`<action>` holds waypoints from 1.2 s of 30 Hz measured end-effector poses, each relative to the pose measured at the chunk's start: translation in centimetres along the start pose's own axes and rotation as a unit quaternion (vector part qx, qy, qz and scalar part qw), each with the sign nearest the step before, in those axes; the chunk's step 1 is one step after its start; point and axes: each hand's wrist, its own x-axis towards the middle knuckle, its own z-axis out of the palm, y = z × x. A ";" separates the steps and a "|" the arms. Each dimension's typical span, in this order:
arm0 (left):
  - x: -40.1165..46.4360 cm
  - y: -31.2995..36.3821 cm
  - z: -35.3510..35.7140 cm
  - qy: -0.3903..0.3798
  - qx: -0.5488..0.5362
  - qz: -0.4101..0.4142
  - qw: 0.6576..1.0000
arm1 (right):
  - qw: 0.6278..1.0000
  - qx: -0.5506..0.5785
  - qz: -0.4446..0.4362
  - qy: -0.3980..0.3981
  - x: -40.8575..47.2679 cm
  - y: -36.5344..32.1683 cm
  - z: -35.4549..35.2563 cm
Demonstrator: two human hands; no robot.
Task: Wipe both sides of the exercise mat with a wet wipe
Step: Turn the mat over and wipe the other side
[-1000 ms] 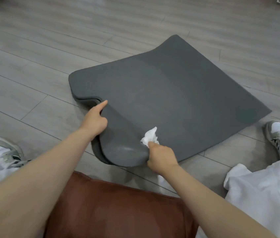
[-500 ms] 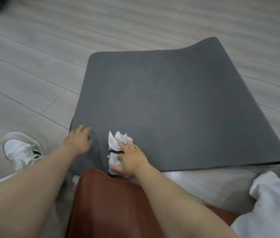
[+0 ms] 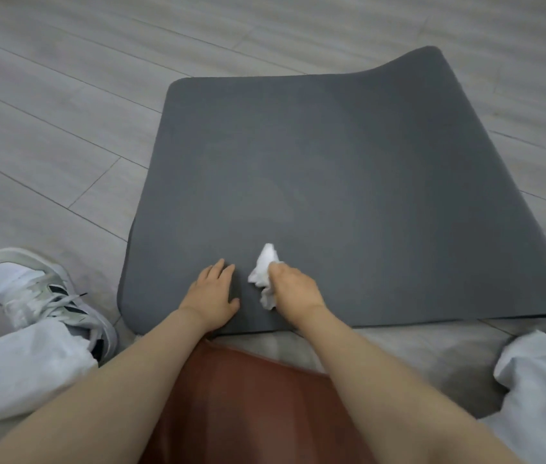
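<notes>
Both hands on the mat: left hand flat, released; right hand apparently grasping the wipe.

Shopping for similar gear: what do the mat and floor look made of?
The mat looks like matte dark-grey foam or rubber: its far corner curls up softly. The floor looks like pale grey wood-look planks, laminate or vinyl, with visible seams and grain.

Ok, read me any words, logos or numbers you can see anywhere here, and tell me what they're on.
None can be read.
exercise mat: plain dark grey, no print showing.
wet wipe: blank white.
sneaker: dark side stripes only, no legible brand name.
</notes>
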 end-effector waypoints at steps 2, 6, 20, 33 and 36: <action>0.2 2.2 0.4 -0.009 0.018 0.050 0.999 | 0.998 -0.005 0.051 0.027 -1.3 4.3 -1.5; 0.4 6.6 1.9 -0.046 0.066 0.109 0.991 | 0.974 -0.128 0.182 0.043 -5.5 14.9 -4.5; -0.4 10.8 5.6 -0.027 0.195 0.059 0.979 | 0.969 -0.158 0.118 -0.150 -10.4 21.8 -2.7; 0.5 10.3 5.0 0.022 0.206 0.078 0.975 | 0.957 -0.239 0.142 -0.083 -11.4 22.0 -0.6; 0.6 10.1 4.2 0.020 0.204 0.099 0.974 | 0.962 -0.233 0.134 -0.050 -11.1 22.1 -1.3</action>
